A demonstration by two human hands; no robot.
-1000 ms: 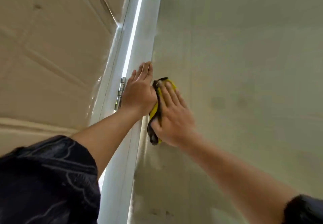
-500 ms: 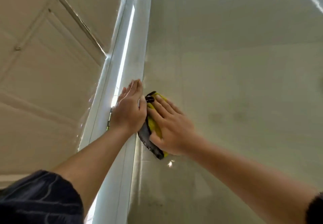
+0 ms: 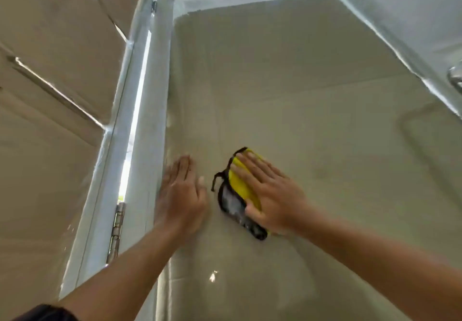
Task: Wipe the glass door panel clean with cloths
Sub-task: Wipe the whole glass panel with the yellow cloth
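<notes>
The yellow cloth (image 3: 240, 188), edged in dark trim, lies pressed against the lower middle of the glass door panel (image 3: 312, 95). The right hand (image 3: 272, 195) covers the cloth, its grip spread, with fingers straight and flat on the fabric. The left hand (image 3: 181, 200) rests flat at the panel's left edge, near the cloth but apart from it, grip likewise spread. A white frame (image 3: 150, 120) borders the panel's left side and carries a metal hinge (image 3: 117, 228).

Both forearms reach upward. The left hand (image 3: 181, 195) lies flat, fingers straight together; the right hand (image 3: 272, 195) lies flat, fingers slightly spread.
</notes>
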